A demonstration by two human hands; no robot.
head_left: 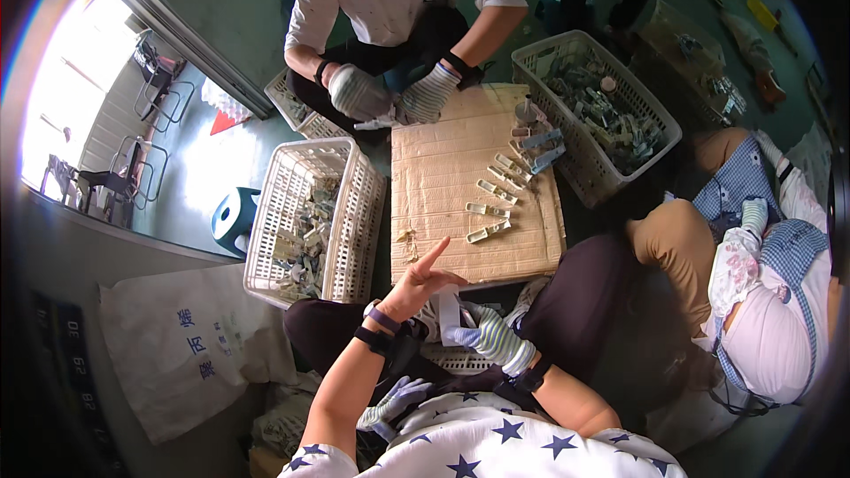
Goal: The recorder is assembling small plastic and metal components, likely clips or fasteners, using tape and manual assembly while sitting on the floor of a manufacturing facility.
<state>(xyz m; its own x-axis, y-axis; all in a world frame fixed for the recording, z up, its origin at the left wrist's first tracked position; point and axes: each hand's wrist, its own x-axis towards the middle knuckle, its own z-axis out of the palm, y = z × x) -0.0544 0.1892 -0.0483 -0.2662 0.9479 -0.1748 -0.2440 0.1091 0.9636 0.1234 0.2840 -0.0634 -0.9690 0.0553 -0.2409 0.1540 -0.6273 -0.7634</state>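
Note:
My left hand (416, 286), bare, is raised at the near edge of a cardboard-topped work surface (434, 177), its index finger stretched out and thumb apart. Close beside it my right hand (500, 341), in a striped glove, has its fingers closed on a flat white strip (449, 312), whose exact kind I cannot make out. Another striped glove (394, 402) lies loose on my lap. On the cardboard, a curved row of cream plastic clips (490, 230) that look like clothes pegs runs towards some grey-blue clips (547, 158) at the far right.
White crates of clips stand left (354, 239) and far right (584, 173) of the board. Opposite, a person in striped gloves (425, 93) handles a small piece. Another person (770, 319) sits at the right. A white woven sack (159, 372) lies at the left.

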